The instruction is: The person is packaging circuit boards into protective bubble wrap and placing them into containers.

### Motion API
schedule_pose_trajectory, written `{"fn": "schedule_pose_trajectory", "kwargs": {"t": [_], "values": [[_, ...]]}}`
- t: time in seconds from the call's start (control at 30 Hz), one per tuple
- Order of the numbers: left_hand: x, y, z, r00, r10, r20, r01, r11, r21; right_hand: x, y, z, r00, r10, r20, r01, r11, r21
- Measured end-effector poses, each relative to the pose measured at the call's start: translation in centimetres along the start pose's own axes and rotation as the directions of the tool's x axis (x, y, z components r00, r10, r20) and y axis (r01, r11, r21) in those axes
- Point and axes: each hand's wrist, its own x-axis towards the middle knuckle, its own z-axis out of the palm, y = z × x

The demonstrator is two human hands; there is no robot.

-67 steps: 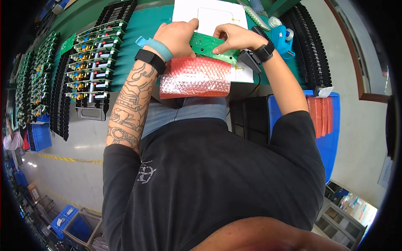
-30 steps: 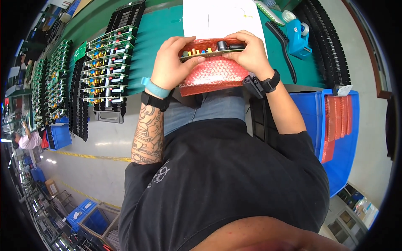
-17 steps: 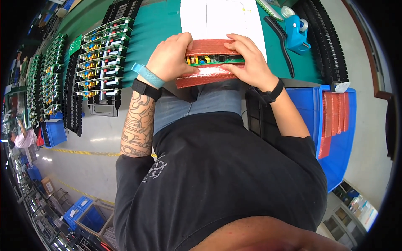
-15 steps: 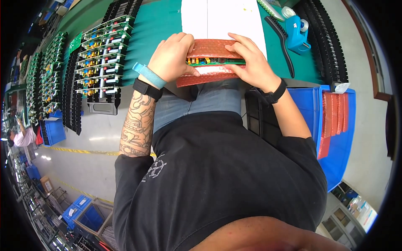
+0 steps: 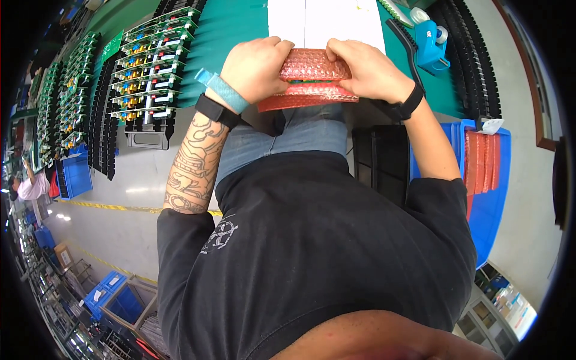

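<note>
Left hand (image 5: 255, 69) and right hand (image 5: 375, 72) are both partly curled, gripping opposite ends of the red bubble-wrap bag (image 5: 313, 65). Bag's lying between them, long axis running hand to hand; neither hand's sitting clearly nearer. Circuit board (image 5: 312, 82) is showing as a sliver between the thumbs. White sheet (image 5: 336, 24) is lying beyond the fingers.

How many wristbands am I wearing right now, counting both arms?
3. A teal band and a black band on your left arm, the teal one nearer your left hand; another black band on your right arm. The wrists' undersides are hidden.
</note>
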Motion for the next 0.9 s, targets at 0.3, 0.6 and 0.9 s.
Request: {"fn": "schedule_pose_trajectory", "kwargs": {"t": [0.3,0.6,0.9], "values": [[2.6,0.0,1.1,0.996,-0.08,0.025,0.075,0.986,0.149,1.5,2.6,-0.5,0.995,-0.068,-0.068,0.073,0.995,0.068],[0.4,-2.2,-1.0,0.987,-0.103,-0.122,0.064,0.955,-0.291,0.8,1.2,1.2,0.975,0.113,-0.191,-0.108,0.994,0.032],[-1.8,-0.9,4.7,0.776,-0.625,-0.078,-0.08,0.025,-0.996,-1.0,-1.2,6.6,0.705,0.25,-0.663,-0.131,0.966,0.225]]}}
